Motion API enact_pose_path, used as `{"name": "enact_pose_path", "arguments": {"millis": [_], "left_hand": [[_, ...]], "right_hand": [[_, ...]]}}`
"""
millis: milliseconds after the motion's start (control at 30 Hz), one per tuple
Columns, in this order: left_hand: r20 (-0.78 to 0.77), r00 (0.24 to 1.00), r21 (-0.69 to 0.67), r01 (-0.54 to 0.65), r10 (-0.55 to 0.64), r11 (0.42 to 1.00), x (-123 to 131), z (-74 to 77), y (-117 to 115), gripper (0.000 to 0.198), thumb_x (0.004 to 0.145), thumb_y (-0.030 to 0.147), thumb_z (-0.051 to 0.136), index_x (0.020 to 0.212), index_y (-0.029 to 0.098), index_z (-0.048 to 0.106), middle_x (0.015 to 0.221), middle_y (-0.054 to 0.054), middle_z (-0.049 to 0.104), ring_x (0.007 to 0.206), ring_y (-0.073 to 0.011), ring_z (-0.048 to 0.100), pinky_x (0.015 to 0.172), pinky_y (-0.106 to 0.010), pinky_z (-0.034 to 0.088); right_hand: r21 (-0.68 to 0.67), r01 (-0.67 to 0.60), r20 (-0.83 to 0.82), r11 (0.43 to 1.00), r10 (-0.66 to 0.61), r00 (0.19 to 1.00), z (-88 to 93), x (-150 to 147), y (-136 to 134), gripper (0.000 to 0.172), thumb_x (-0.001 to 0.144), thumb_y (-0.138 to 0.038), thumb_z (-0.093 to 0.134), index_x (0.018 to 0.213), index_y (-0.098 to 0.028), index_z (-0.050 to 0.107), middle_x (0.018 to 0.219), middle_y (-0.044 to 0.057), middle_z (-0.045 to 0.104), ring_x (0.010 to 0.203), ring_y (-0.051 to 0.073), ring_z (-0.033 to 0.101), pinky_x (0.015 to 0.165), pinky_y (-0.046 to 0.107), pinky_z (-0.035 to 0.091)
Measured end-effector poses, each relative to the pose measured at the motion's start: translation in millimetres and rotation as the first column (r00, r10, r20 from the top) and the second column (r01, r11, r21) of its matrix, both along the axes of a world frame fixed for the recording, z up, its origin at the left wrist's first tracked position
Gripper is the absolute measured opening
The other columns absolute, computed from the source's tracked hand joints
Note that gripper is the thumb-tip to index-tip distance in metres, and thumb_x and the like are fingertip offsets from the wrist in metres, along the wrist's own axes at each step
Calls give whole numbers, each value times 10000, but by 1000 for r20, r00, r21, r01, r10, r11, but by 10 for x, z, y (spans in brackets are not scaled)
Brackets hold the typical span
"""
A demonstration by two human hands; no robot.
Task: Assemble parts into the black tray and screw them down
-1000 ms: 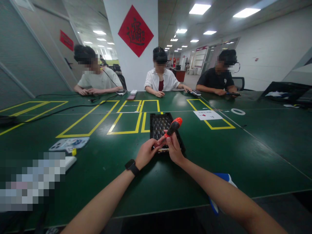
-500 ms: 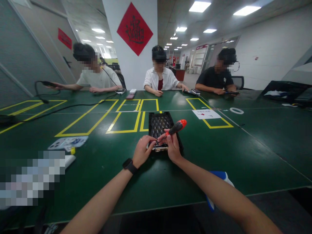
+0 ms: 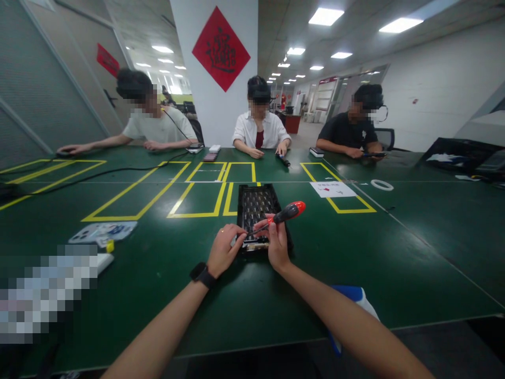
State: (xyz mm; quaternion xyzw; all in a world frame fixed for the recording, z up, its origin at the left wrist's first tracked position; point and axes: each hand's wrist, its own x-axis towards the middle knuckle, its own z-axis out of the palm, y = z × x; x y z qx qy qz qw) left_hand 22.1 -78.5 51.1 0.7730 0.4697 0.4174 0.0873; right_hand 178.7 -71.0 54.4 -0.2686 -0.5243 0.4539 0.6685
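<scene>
Screwdriver [image 3: 286,212] with a red and black handle is held in the right hand [image 3: 276,245], slanted, with the red cap up and to the right and the thin shaft pointed down and left toward the near end of a black tray [image 3: 239,216]. The right hand is closed on the lower handle, just above the shaft. The left hand [image 3: 223,250] is set just beside it, its fingers [image 3: 236,230] bent together at the shaft's tip, over a small pale part [image 3: 256,244] at the tray's near edge; whether anything is pinched between them cannot be told. A watch [image 3: 202,274] is worn on the left wrist. The tray lies flat on the green surface [image 3: 158,284], close to a row of yellow tape boxes [image 3: 197,197]

It is judged to be light and stiff. The black waist of the handle looks grippy and is the best place to be taken hold of, with the red cap left free. The shaft is thin and smooth and is better not gripped; its fine tip may slip off small work. The part is judged tiny, light and easily lost, and the tray is likely to slide unless it is steadied

A blue and white thing [image 3: 355,295] lies under the right forearm, and a card [image 3: 102,231] lies well to the left. Three people are seated across the surface, their hands well apart from these
</scene>
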Motion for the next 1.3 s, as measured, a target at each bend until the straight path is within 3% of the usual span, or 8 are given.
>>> {"name": "enact_pose_path", "arguments": {"millis": [267, 467, 633, 1000, 1300], "left_hand": [[23, 1000, 11, -4, 4, 1000, 3, -19, 18, 194, 880, 303, 420, 911, 193, 576, 901, -56, 589, 876, -184, 506, 809, -336, 395], [45, 999, -57, 21, -18, 998, 18, -55, 53, 221, 903, 267, 365, 887, 195, 573, 888, -43, 588, 857, -167, 504, 789, -315, 383], [52, 998, -74, 49, -45, 996, 37, -55, 63, 174, 881, 299, 429, 856, 194, 566, 853, -34, 592, 824, -166, 507, 763, -311, 380], [48, 998, -47, 36, -34, 998, 47, -35, 50, 120, 852, 286, 487, 834, 195, 564, 838, -33, 594, 813, -168, 514, 749, -322, 384], [40, 999, -7, 19, -19, 1000, 53, -64, 44, 109, 823, 301, 535, 831, 196, 563, 825, -26, 596, 795, -165, 520, 725, -313, 391]], "right_hand": [[19, -13, 81, 1000, 11, 997, 12, -1, -20, 258, 917, -333, 327, 1130, -206, 399, 939, 54, 591, 822, 136, 589, 699, 312, 525], [51, -44, 122, 998, 38, 992, -37, -41, -9, 250, 922, -317, 323, 1135, -218, 408, 948, 53, 595, 789, 130, 594, 707, 323, 519], [75, -49, 167, 996, 36, 985, -50, -52, -2, 261, 917, -318, 343, 1148, -216, 410, 929, 53, 599, 807, 138, 595, 721, 330, 517], [77, -58, 178, 995, 43, 983, -53, -47, -13, 255, 919, -293, 338, 1157, -227, 403, 935, 52, 599, 734, 126, 594, 717, 336, 511], [109, -44, 217, 993, 19, 976, -46, -26, -33, 254, 917, -289, 343, 1154, -230, 411, 937, 52, 601, 827, 144, 595, 759, 346, 506]]}}
